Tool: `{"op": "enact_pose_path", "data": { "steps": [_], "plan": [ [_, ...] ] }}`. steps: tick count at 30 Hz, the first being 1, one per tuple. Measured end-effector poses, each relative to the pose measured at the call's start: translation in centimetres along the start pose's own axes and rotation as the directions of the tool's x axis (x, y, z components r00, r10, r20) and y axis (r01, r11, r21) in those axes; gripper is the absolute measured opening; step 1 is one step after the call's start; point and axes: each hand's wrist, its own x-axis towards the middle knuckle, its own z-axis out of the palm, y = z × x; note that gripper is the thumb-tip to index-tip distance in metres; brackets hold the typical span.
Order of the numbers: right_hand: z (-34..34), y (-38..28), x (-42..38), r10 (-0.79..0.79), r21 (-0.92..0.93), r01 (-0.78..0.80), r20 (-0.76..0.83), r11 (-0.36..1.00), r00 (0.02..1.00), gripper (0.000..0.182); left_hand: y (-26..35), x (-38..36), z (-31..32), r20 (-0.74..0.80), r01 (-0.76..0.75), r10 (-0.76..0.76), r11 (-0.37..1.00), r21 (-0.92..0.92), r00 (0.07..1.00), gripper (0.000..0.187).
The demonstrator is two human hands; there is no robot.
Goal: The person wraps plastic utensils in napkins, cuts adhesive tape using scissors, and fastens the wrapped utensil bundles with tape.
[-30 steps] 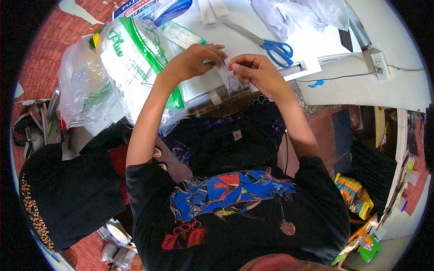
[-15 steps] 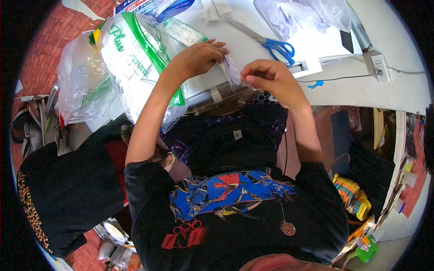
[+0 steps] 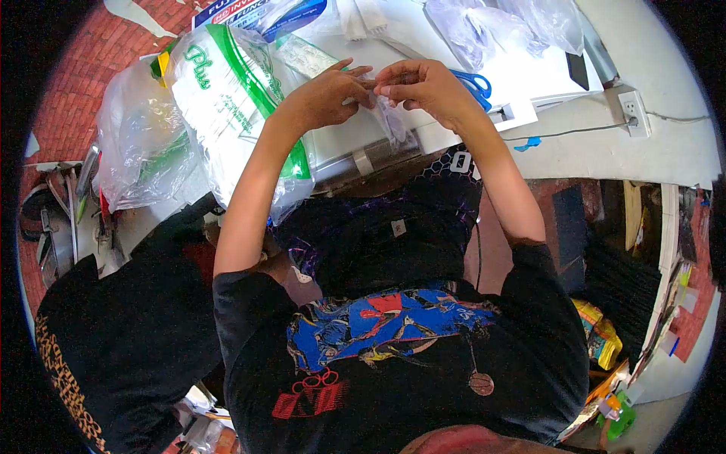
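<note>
My left hand (image 3: 325, 98) is closed on a small, thin clear plastic bag (image 3: 393, 122) that hangs limply over the table's front edge. My right hand (image 3: 427, 89) has its thumb and fingers pinched together at the top of the same bag, right beside the left fingertips. What exactly the fingertips grip is partly hidden. Just beyond my left hand lies a clear bag of white contents (image 3: 304, 54) with a green edge. Blue-handled scissors (image 3: 476, 88) lie behind my right hand, partly covered by it.
A large white and green plastic package (image 3: 227, 91) stands left of my hands, next to a clear plastic bag (image 3: 140, 144). Thin plastic bags (image 3: 503, 34) and a dark phone-like object (image 3: 577, 72) lie at the back right. Another person's black shirt (image 3: 128, 333) is at left.
My right hand has moved left and up to meet my left hand at the bag's top, now covering part of the scissors. The other person's shirt has shifted slightly.
</note>
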Motion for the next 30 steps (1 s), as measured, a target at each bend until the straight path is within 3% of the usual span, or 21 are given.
{"op": "enact_pose_path", "data": {
  "steps": [8,13,20,22,30],
  "plan": [
    [0.5,1.3,1.5,-0.114,0.004,0.115,-0.062,0.993,0.991,0.027,0.0,-0.2,0.4,-0.055,-0.009,0.007,0.999,-0.049,0.998,0.023],
    [1.2,2.5,2.0,-0.321,-0.107,0.306,-0.166,0.946,0.932,0.02,0.1,-0.3,0.4,-0.077,-0.023,0.015,0.995,-0.099,0.997,0.025],
    [1.6,3.4,2.0,-0.34,-0.074,0.332,-0.233,0.94,0.911,0.019,-0.1,-0.4,0.4,-0.079,-0.015,0.006,0.993,-0.117,0.997,0.026],
    [1.8,3.3,1.8,-0.403,-0.184,0.364,-0.271,0.913,0.874,0.021,-0.2,-0.5,0.4,-0.068,-0.009,0.0,0.992,-0.128,0.998,0.031],
    [2.4,4.2,2.1,-0.365,-0.108,0.349,-0.321,0.931,0.874,0.024,-0.1,-0.5,0.4,-0.086,-0.007,-0.006,0.988,-0.156,0.996,0.028]
  ]
}}
